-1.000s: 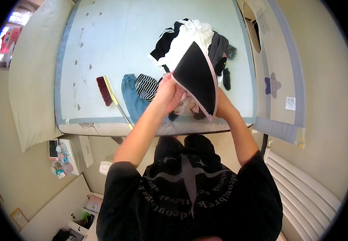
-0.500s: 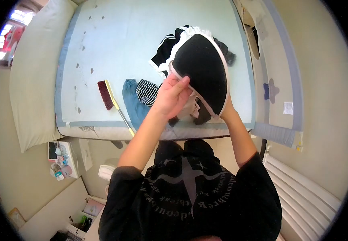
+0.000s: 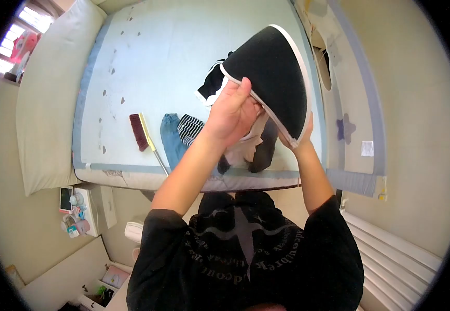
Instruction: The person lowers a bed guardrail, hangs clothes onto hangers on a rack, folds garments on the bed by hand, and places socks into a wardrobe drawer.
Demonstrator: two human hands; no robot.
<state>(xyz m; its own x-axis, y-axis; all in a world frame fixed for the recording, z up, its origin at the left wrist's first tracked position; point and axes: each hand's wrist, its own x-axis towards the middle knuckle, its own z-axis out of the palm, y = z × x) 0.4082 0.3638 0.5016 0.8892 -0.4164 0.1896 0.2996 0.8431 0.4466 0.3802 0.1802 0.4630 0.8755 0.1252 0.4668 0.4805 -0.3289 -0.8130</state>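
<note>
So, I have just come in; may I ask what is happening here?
A person stands at a bed and holds up a black fan-shaped piece with pale edging. The left hand grips its near edge, thumb on the black face; the right hand is at its lower corner, partly hidden. Below on the bed lie a blue garment, a striped cloth and other clothes, with a brush to the left.
</note>
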